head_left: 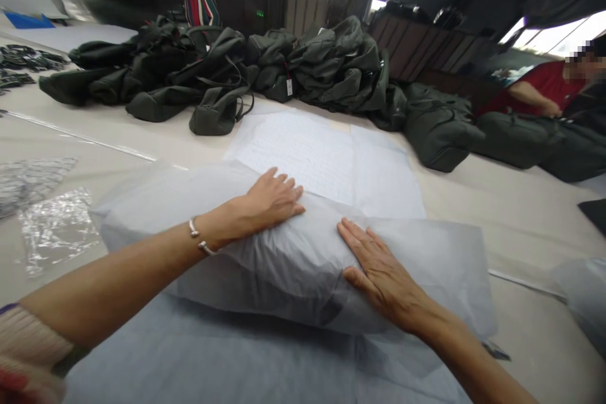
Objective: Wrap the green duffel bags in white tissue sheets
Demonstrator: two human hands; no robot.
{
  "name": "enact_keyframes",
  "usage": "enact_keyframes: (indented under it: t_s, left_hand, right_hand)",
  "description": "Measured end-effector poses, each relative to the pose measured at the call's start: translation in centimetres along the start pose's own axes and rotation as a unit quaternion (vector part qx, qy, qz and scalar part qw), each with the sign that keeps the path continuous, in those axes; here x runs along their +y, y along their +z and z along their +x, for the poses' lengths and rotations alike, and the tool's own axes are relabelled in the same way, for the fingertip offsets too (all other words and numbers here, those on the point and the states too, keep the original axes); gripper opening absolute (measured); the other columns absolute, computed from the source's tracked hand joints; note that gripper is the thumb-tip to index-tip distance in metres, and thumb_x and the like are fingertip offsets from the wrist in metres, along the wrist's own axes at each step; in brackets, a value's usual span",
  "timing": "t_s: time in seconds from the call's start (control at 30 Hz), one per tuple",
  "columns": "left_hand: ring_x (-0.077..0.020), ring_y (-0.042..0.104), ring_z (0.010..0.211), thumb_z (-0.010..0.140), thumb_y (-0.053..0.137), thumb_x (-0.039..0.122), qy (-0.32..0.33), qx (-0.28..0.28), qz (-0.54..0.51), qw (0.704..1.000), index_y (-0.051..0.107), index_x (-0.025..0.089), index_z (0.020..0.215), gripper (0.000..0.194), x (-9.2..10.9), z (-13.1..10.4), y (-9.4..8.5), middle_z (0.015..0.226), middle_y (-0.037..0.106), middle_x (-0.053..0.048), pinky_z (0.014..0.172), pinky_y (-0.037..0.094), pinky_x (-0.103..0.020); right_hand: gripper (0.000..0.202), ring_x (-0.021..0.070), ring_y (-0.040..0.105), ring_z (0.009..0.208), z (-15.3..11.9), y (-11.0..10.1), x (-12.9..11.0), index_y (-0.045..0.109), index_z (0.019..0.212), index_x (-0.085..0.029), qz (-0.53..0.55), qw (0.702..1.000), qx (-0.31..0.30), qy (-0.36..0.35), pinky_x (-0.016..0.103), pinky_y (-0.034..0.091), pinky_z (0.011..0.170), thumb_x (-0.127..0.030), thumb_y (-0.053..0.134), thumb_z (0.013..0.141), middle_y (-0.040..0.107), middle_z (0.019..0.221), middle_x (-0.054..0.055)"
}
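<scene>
wrapper [293, 265]: matt, creased, paper-like | bracelet [194, 231]: shiny metal | bags [445, 129]: matt cloth | packet [59, 227]: glossy clear plastic

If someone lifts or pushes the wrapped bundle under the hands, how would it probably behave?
The wrapped bundle would probably sag somewhat, as its surface creases softly between the left hand and right hand. The thin, translucent wrapping may tear easily. Rolling seems unlikely, since the bundle lies broad and low.

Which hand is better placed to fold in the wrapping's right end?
Probably the right hand: it rests on the wrapping nearer that end, while the left hand lies farther away.
</scene>
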State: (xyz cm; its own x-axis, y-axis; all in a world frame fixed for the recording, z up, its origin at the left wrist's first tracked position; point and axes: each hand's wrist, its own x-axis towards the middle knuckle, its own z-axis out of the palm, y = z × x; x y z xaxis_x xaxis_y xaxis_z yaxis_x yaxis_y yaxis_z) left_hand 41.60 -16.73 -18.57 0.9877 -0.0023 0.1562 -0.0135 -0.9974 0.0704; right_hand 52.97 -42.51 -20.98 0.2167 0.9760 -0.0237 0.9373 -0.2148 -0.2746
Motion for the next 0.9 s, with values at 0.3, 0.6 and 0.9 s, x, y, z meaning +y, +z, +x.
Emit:
enact_keyframes:
  t_s: [0.3,0.6,0.9]
  left_hand:
    - [-0.0302,0.034,0.141,0.086,0.051,0.068,0.139,-0.063,0.008,0.988,0.03,0.026,0.149,0.079,3.8,-5.5,0.1,0.153,0.036,-0.013,0.117,0.019,-0.046]
    - [-0.0303,0.033,0.141,0.091,0.03,0.072,0.104,-0.001,-0.068,0.992,0.035,0.014,0.147,0.08,5.2,-1.8,-1.6,0.151,0.039,-0.017,0.117,0.018,-0.046]
    - [-0.0333,0.05,0.127,0.088,0.028,0.076,0.091,-0.094,-0.169,0.977,0.038,0.015,0.145,0.084,5.9,0.0,1.2,0.14,0.051,-0.019,0.106,0.033,-0.046]
  right_hand:
    - [0.063,0.0239,0.02,0.146,0.1,-0.5,-0.1,0.02,0.152,-0.023,0.046,0.998,-0.031,0.019,0.054,0.021,0.119,-0.055,0.031,0.098,0.024,0.157,0.01]
    - [0.064,0.0266,0.016,0.146,-0.2,-0.2,0.2,0.02,0.152,-0.023,0.127,0.99,-0.039,0.045,0.058,0.017,0.118,-0.054,0.034,0.098,0.02,0.158,0.009]
    - [0.048,0.0244,0.048,0.129,0.2,-4.0,3.5,0.06,0.124,-0.027,0.276,0.91,0.214,0.223,0.047,0.032,0.115,-0.059,0.041,0.092,0.058,0.134,0.005]
